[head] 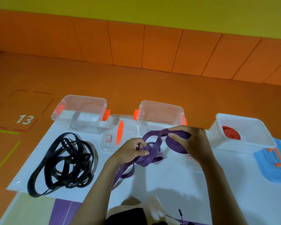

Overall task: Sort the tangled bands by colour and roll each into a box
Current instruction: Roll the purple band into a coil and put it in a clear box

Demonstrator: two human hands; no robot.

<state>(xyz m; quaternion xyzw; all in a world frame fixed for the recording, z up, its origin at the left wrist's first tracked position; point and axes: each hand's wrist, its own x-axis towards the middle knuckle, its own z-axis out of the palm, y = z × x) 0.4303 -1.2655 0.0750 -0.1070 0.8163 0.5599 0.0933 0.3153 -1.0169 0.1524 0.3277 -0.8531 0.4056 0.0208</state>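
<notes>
Well to the left of the hands lies the black band [63, 163], a loose tangle of loops on the white sheet [177, 189], untouched. Beyond it stands a clear box [81, 111] with orange clips, and a clear lid [120, 132] lies flat between that box and the next.

The left hand [130, 151] is closed, thumb and fingers pinching a knotted bunch of the purple band [151, 155], whose slack loops trail down toward the person. Just right of it, the right hand [190, 140] is wrapped over a partly wound purple roll, fingers curled across the top. A strand runs between the two hands, raised off the sheet. Directly beyond them stands a second clear box [161, 111], which looks empty and is the likely home for this roll.

The step in hand seems to be winding purple while freeing its knot. To do it well, the left hand should feed one flat strand at a time, easing loops out of the bunch rather than pulling them tight, while the right turns the roll with even tension so the layers stack squarely.

Right of the hands, a white tub [243, 127] already holds a red roll [230, 135]; a blue lid [272, 163] lies beside it.

The sheet is spread on an orange padded floor [136, 82] marked with the number 13, and an orange panelled wall with yellow above closes the room.
</notes>
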